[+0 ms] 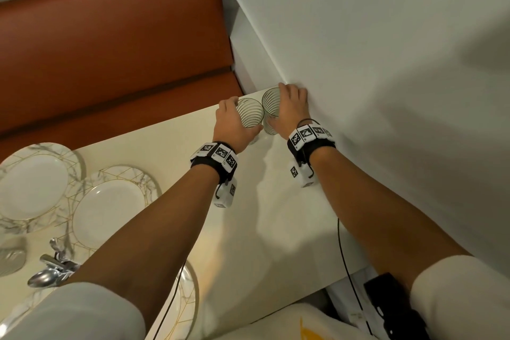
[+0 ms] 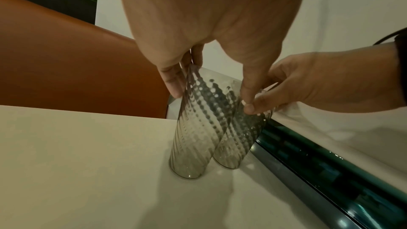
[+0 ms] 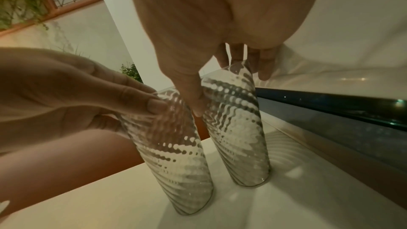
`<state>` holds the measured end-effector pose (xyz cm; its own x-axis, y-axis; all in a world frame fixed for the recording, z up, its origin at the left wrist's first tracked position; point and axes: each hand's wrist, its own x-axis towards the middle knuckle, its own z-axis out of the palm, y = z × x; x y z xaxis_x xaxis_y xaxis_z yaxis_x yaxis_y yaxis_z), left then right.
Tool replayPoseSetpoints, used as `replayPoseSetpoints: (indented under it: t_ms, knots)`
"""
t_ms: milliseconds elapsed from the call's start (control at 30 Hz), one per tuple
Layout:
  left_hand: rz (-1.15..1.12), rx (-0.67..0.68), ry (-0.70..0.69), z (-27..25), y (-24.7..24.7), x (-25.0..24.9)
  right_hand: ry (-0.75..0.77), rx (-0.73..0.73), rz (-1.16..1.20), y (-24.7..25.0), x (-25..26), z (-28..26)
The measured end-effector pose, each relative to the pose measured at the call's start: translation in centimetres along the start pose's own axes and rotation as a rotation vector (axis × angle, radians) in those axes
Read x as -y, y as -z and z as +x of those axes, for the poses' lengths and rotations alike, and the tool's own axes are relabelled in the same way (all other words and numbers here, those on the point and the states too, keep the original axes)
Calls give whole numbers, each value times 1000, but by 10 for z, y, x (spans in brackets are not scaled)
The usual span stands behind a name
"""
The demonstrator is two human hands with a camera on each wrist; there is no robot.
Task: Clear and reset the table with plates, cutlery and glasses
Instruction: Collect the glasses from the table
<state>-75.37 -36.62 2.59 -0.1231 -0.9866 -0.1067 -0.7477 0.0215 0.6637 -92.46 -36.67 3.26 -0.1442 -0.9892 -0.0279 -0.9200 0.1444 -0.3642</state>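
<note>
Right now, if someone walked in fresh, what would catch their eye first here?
Two ribbed glasses standing side by side at the table's far corner by the wall, the left hand gripping the left glass, the right hand the right glass. Next, marbled plates at the near left.

**Where the three cams are looking**

Head cam sits high, looking steeply down the forearms at the cream table's [image 1: 154,146] far corner by the white wall [image 1: 358,36]. Each wrist cam hangs right under its palm, super close, facing the fingers. All three share the two tall ribbed clear glasses [image 2: 198,124] [image 3: 176,154]; each wrist cam catches the other hand too.
</note>
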Motion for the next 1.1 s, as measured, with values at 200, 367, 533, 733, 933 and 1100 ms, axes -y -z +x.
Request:
replayPoseSetpoints:
  t_ms: [200,367,533,733,933,1100]
  knots:
    - [0,102,-24,-5,12,7,-12,23,-82,15,7,-13]
    - [-10,116,-36,-31,39,27,9,-23,-89,41,29,-37]
    - [-47,-35,-24,-81,83,66,96,-96,20,35,89,-73]
    - [-117,-207,58,-166,153,151,291,42,252,-27,194,-127]
    - [-118,-391,146,-259,221,257,480,228,325,-95,320,-192]
    - [-3,-531,107,-311,306,343,614,316,348,-139,436,-243]
